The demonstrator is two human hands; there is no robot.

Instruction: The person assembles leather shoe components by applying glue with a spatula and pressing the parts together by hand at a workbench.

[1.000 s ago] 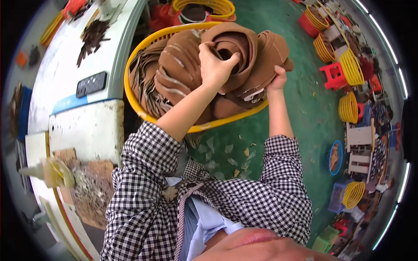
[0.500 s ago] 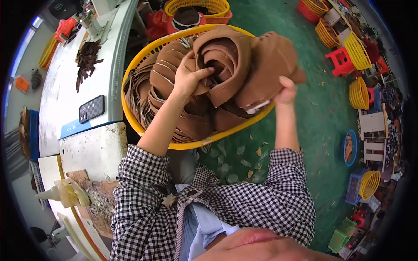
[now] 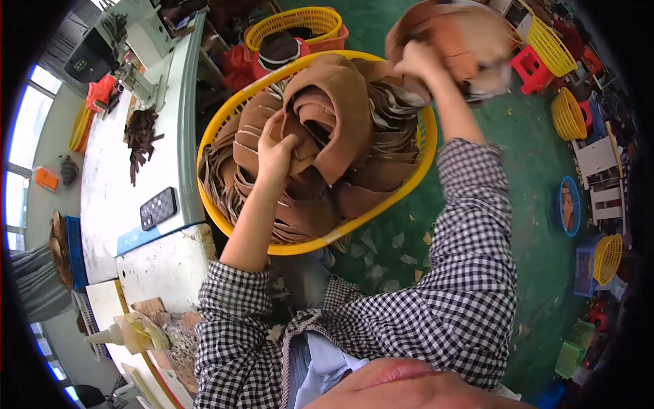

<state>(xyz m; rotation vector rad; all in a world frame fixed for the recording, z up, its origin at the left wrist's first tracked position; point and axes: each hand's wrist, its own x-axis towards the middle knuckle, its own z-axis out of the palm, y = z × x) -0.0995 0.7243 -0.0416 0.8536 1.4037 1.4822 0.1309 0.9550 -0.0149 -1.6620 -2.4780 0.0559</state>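
Observation:
A big yellow plastic basket (image 3: pixel 327 238) stands before me, packed with layered stacks of brown fabric pieces (image 3: pixel 255 126). My left hand (image 3: pixel 272 155) grips the edge of a curled brown fabric bundle (image 3: pixel 334 95) on top, thumb over it. Up and to the right, beyond the basket's rim, my right hand (image 3: pixel 419 63) holds another bundle of brown pieces (image 3: pixel 453 41), smeared by motion. The fingertips of that hand are partly hidden by the bundle.
Left of the basket is a white worktable (image 3: pixel 109 218) with a sewing machine (image 3: pixel 136 82), dark fabric strips (image 3: pixel 141 140) and a phone (image 3: pixel 158 208). A smaller yellow basket (image 3: pixel 293 26) stands behind. Red stools (image 3: pixel 533 70) and more baskets (image 3: pixel 567 114) line the right. Scraps litter the green floor.
My right hand has lifted its brown bundle off the basket's right side and swung it up and away, uncovering stacked pieces below. My left hand keeps its hold on the curled bundle.

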